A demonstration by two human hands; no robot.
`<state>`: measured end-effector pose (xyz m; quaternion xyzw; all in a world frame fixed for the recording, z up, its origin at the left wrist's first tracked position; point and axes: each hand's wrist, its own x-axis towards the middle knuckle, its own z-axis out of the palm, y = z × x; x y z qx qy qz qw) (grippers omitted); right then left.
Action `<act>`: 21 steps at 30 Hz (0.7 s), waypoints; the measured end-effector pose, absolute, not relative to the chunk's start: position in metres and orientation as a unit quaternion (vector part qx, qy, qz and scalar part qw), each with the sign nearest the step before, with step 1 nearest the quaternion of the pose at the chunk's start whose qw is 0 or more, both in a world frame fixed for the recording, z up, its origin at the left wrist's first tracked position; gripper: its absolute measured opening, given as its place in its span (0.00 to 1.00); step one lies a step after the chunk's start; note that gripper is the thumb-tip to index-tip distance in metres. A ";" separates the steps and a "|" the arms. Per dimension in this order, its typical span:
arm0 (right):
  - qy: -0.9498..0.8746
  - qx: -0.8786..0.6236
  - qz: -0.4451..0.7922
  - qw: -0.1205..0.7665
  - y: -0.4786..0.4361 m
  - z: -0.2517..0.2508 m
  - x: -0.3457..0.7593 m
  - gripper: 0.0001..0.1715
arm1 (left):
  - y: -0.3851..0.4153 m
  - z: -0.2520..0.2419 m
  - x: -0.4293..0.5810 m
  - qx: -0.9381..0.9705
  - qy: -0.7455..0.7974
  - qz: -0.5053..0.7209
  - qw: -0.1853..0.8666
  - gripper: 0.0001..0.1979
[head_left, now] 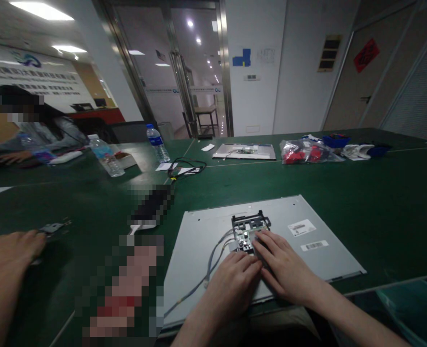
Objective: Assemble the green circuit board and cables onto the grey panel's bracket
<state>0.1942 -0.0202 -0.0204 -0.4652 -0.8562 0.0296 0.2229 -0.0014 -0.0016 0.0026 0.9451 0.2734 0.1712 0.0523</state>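
A grey metal display panel (307, 212) lies back side up on the green table (379, 193). Near its middle sits a small circuit board (245, 239) in a black plastic frame (251, 221), with grey cables (213, 255) running off to the left. My left hand (231, 284) rests on the panel just below the board, fingers curled and pressed down. Beside it, my right hand (283, 267) lies flat, its fingertips touching the board's right edge. Neither hand lifts anything.
Another person's hand (10, 248) rests on the table at far left by a small metal part (52, 226). A seated person (25, 130) is at the back left. Water bottles (106, 156), a black cable (184, 168), a second panel (244, 152) and bagged parts (305, 152) lie farther back.
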 end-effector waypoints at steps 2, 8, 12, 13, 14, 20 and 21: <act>-0.856 -0.466 0.029 0.221 -0.020 -0.020 0.194 0.35 | -0.001 0.002 -0.002 0.945 0.272 0.172 0.052 0.13; -0.857 -0.464 0.028 0.221 -0.020 -0.018 0.193 0.35 | -0.002 0.003 -0.002 0.945 0.278 0.165 0.059 0.13; -0.856 -0.466 0.027 0.223 -0.021 -0.018 0.194 0.36 | -0.002 0.004 -0.002 0.945 0.282 0.158 0.056 0.13; -0.855 -0.467 0.027 0.224 -0.021 -0.018 0.194 0.36 | -0.002 0.003 -0.002 0.945 0.283 0.155 0.055 0.12; -0.855 -0.467 0.027 0.225 -0.021 -0.018 0.194 0.35 | -0.002 0.003 -0.002 0.946 0.282 0.153 0.055 0.12; -0.853 -0.470 0.033 0.223 -0.021 -0.019 0.194 0.33 | -0.002 0.002 -0.002 0.947 0.277 0.155 0.053 0.12; -0.854 -0.470 0.033 0.223 -0.021 -0.019 0.194 0.33 | -0.002 0.002 -0.002 0.946 0.278 0.156 0.052 0.12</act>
